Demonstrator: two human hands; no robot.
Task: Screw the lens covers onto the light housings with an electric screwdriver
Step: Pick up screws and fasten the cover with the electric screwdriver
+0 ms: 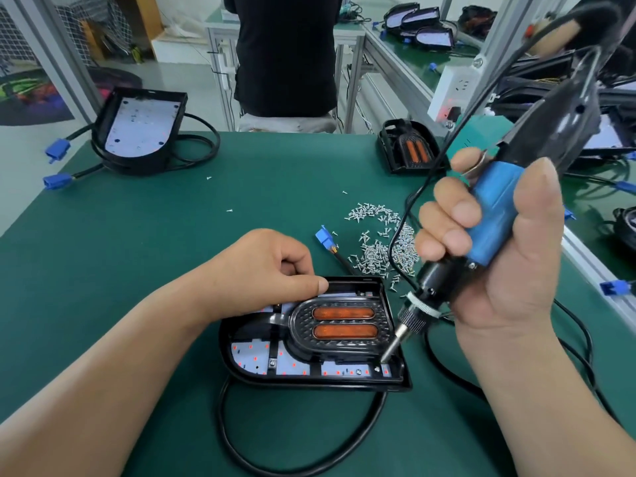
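Wrapped firmly round the blue grip of the electric screwdriver (495, 215), the right hand (499, 270) tilts the tool so its bit meets the near right corner of the light housing (241, 368), which lies toward the near edge of the green worktop (172, 218). An amber-windowed lens cover (344, 325) sits in the housing. The left hand (272, 266) grips the housing's far rim, thumb along it and fingers curled behind. Just beyond lie a blue connector (323, 235) and a pile of screws (377, 244). An open housing (137, 129) rests at the far left corner, a covered light (409, 149) at the far right. A person in black (285, 53) stands past the far edge.
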